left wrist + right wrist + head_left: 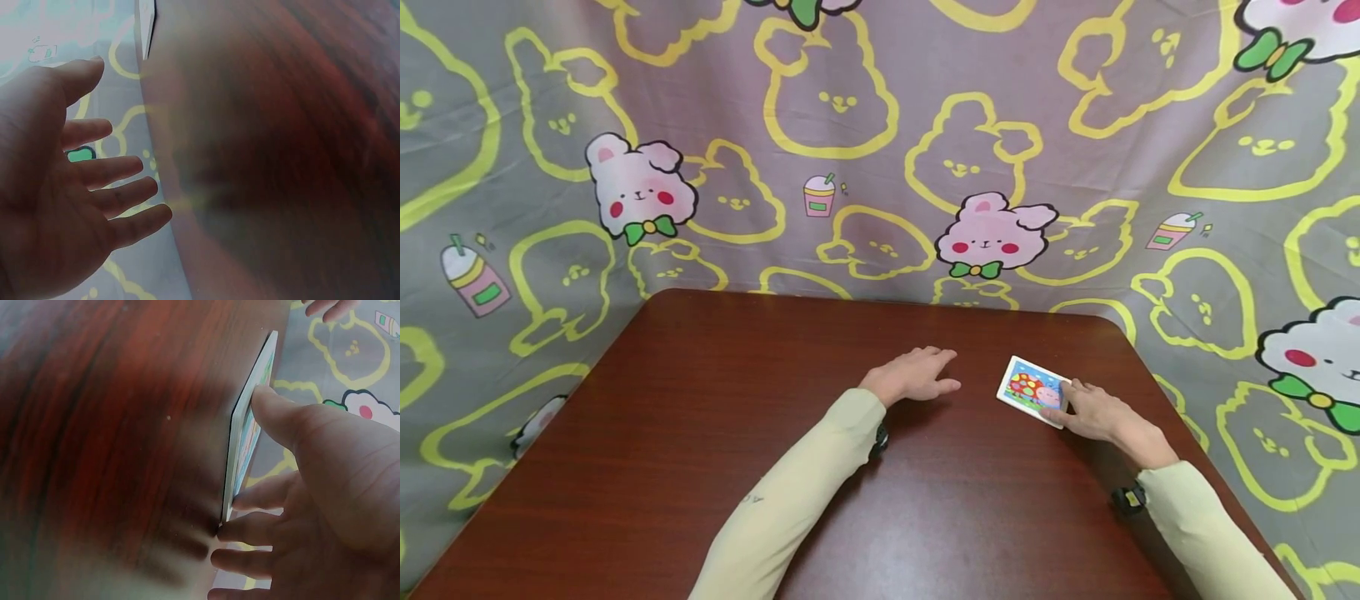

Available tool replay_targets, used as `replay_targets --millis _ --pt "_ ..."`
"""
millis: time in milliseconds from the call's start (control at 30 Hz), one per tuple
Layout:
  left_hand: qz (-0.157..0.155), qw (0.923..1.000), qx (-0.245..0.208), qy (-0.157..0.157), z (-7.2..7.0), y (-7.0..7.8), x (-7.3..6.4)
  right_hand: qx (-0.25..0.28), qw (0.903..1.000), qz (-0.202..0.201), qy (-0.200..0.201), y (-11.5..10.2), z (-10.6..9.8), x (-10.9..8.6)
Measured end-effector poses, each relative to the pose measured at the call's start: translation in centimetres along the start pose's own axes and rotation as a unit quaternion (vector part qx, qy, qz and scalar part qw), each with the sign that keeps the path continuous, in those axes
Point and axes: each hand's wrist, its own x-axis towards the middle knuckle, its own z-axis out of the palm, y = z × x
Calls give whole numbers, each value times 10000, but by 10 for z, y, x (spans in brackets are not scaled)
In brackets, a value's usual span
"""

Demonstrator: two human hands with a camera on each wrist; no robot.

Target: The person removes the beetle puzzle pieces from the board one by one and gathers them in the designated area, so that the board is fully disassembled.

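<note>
A thin, white-bordered picture board [1028,390] with a spotted red cartoon ladybug lies on the right part of the table. My right hand [1097,412] is at its right end, thumb over the near corner and fingers by the far one. In the right wrist view, the thumb [275,412] overlaps the board's face [247,440], and the fingers extend nearly straight beside its end. To the left of the board, my left hand [913,375] hovers palm down with fingers spread, holding nothing. The left wrist view shows its fingers [131,231] apart, with the board's edge [147,25] beyond.
The dark reddish-brown wooden table [700,433] has rounded far corners. A grey curtain [880,75] printed with yellow outlines and white cartoon bunnies hangs behind and along both sides. Black wrist devices [1129,498] show at the sleeve cuffs.
</note>
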Motion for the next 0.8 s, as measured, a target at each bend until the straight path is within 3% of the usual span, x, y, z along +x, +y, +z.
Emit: replay_targets --millis 433,800 --pt "-145 9994 193 -256 10 11 10 121 9997 -162 135 -11 2 -2" --pt "-411 9975 353 -447 20 29 11 326 9989 -332 -112 -30 0 0"
